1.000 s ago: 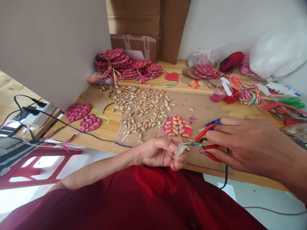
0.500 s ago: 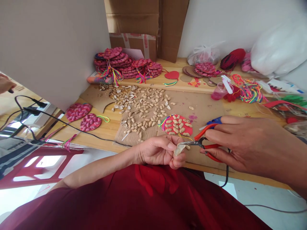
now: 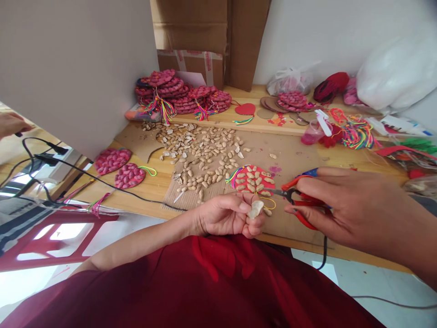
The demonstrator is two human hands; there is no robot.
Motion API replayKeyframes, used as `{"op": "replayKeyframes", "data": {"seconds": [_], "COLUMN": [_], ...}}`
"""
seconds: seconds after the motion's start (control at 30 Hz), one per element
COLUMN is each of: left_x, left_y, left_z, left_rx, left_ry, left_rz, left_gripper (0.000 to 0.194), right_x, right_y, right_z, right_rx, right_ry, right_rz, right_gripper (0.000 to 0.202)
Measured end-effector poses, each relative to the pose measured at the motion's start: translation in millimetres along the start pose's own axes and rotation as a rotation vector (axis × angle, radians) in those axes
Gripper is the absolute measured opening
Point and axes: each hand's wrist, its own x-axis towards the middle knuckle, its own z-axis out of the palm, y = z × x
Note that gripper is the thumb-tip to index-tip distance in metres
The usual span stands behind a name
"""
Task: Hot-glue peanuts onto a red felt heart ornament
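Observation:
My left hand [image 3: 227, 214] pinches a pale, opened peanut shell [image 3: 255, 209] between thumb and fingers, at the table's front edge. To the right, my right hand [image 3: 344, 205] is wrapped round red-handled scissors [image 3: 303, 200]. Their narrow tips point left, a little above the shell and apart from it. Behind both hands lies a red disc [image 3: 269, 175] with rows of peanut shells on it and colourful threads at its left side. Many loose peanut shells [image 3: 208, 155] are spread on cardboard beyond my left hand.
Stacks of pink peanut-shell discs [image 3: 170, 91] stand at the back. Two more pink discs [image 3: 128, 175] lie at the left, near a black cable [image 3: 102, 177]. Colourful threads [image 3: 357, 132] and a pink cup [image 3: 312, 132] are at the right. Another person's hand [image 3: 12, 125] shows at far left.
The scissors have moved up and away from the shell in my left hand, and their tips no longer touch it. The shell is turned slightly. My left hand has hardly moved.

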Motion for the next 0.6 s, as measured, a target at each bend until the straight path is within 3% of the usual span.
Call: {"op": "replayKeyframes", "data": {"seconds": [0.27, 0.43, 0.6], "left_x": [-2, -1, 1], "left_y": [0, -2, -2], "left_z": [1.3, 5.1, 5.7], "left_rx": [0.059, 0.109, 0.117], "left_ry": [0.157, 0.209, 0.237], "left_rz": [0.09, 0.079, 0.054], "left_gripper": [0.027, 0.03, 0.029], "right_x": [9, 16, 15], "right_y": [-26, -34, -35], "right_z": [30, 43, 46], "right_rx": [0.839, 1.132, 1.129], "right_ry": [0.078, 0.091, 0.112], "right_rz": [0.486, 0.506, 0.492], "right_gripper": [0.037, 0.037, 0.041]}}
